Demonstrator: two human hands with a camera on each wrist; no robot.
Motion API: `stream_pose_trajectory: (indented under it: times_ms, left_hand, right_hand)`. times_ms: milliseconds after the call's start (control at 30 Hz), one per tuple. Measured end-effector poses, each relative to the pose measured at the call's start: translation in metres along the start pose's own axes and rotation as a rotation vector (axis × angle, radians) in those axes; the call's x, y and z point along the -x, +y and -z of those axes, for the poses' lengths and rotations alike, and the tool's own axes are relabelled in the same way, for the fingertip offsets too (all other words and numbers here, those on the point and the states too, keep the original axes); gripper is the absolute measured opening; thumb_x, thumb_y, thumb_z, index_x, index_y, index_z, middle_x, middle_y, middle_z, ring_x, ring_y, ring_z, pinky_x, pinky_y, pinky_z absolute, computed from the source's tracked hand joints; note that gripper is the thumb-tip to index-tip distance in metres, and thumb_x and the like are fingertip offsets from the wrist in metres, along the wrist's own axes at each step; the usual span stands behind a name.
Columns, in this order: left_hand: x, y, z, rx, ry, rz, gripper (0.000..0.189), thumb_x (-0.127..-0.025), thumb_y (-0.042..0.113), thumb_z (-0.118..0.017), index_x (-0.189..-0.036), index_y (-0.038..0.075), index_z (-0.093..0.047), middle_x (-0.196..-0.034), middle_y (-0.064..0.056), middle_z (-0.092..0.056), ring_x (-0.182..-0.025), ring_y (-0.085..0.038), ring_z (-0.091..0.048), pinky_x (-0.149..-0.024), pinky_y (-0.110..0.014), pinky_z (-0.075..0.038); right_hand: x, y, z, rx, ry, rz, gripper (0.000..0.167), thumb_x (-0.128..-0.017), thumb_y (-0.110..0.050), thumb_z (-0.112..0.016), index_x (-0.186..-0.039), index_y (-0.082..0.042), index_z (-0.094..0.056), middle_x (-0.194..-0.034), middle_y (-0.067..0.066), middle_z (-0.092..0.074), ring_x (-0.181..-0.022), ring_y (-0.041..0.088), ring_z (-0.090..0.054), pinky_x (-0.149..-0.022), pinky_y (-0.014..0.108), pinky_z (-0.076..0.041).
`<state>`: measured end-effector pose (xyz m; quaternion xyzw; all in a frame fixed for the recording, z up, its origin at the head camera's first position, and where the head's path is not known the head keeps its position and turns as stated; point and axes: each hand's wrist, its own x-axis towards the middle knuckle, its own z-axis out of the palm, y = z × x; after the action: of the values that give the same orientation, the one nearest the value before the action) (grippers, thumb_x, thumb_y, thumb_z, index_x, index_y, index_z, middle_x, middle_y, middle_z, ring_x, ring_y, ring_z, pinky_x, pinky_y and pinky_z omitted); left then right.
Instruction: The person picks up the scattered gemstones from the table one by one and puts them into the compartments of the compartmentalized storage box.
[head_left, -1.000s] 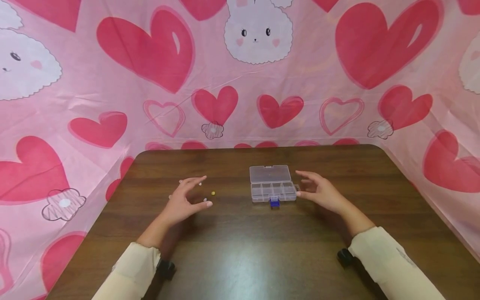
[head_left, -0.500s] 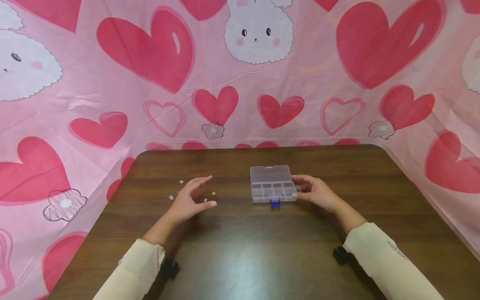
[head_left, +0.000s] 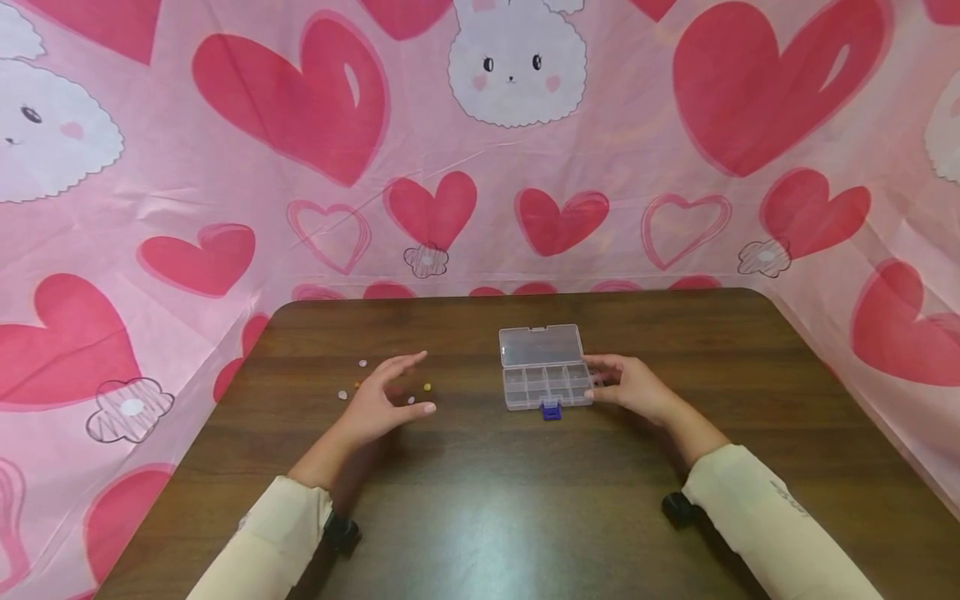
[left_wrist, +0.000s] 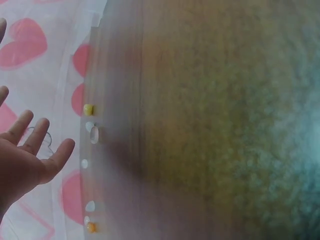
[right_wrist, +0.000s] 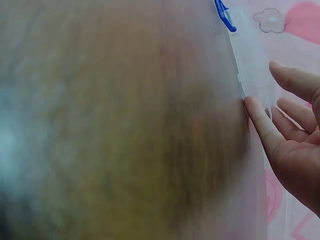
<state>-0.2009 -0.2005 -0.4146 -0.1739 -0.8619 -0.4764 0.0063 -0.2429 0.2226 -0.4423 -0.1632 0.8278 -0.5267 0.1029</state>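
A clear plastic compartment box (head_left: 547,385) with a blue latch (head_left: 551,411) stands on the table, its lid (head_left: 542,346) raised at the back. My right hand (head_left: 637,387) grips the box's right end between thumb and fingers; in the right wrist view a fingertip of that hand (right_wrist: 295,140) meets the box corner. My left hand (head_left: 378,404) hovers beside small beads, thumb and fingers spread, holding nothing. A yellow bead (head_left: 427,387) lies past its fingertips, a white bead (head_left: 342,395) to its left. Several beads, among them an orange bead (left_wrist: 91,227), line up in the left wrist view.
The brown wooden table (head_left: 480,483) has a rounded back edge. A pink cloth (head_left: 480,150) printed with hearts and rabbit faces hangs behind and along both sides. Dark wrist mounts sit under both sleeves (head_left: 262,533).
The right hand has moved left and taken hold of the box's end; the box now tips slightly toward me. The left hand has shifted a little right, uncovering beads at its left.
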Motion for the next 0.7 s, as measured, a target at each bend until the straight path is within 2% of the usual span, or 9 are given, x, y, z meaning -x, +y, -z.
stream_pose_trajectory:
  times_ms: [233,433,567,700]
  left_hand:
    - [0.003,-0.003,0.003,0.044,-0.027,0.02,0.079,-0.075,0.027,-0.086,-0.145,0.024,-0.048,-0.145,-0.008,-0.044,-0.127,-0.033,-0.047,-0.1,-0.053,-0.043]
    - [0.007,-0.011,0.008,0.103,-0.027,0.013,0.079,-0.075,0.019,-0.086,-0.145,0.019,-0.048,-0.145,-0.014,-0.044,-0.127,-0.038,-0.047,-0.099,-0.055,-0.042]
    - [0.009,-0.015,0.012,0.089,-0.026,0.017,0.075,-0.074,0.02,-0.087,-0.141,0.016,-0.053,-0.142,-0.015,-0.047,-0.125,-0.037,-0.049,-0.099,-0.056,-0.042]
    - [0.011,-0.018,0.017,0.012,-0.043,0.002,0.07,-0.072,0.022,-0.088,-0.135,0.011,-0.059,-0.134,-0.016,-0.055,-0.117,-0.035,-0.056,-0.097,-0.054,-0.045]
  right_hand:
    - [-0.001,0.002,-0.001,0.008,0.005,-0.013,0.061,-0.083,-0.006,-0.077,-0.135,0.008,-0.051,-0.119,0.026,-0.061,-0.106,0.036,-0.06,-0.074,0.025,-0.053]
    - [-0.001,0.001,0.0,0.026,0.004,-0.024,0.062,-0.082,-0.008,-0.079,-0.135,0.006,-0.051,-0.117,0.024,-0.062,-0.105,0.034,-0.061,-0.073,0.026,-0.053]
    - [-0.001,0.001,0.001,0.038,-0.002,-0.022,0.062,-0.083,-0.011,-0.079,-0.136,0.005,-0.051,-0.119,0.023,-0.062,-0.105,0.033,-0.061,-0.074,0.026,-0.053]
    - [-0.001,0.001,0.001,0.05,-0.006,-0.023,0.064,-0.083,-0.014,-0.078,-0.137,0.005,-0.05,-0.122,0.024,-0.061,-0.106,0.034,-0.061,-0.075,0.026,-0.052]
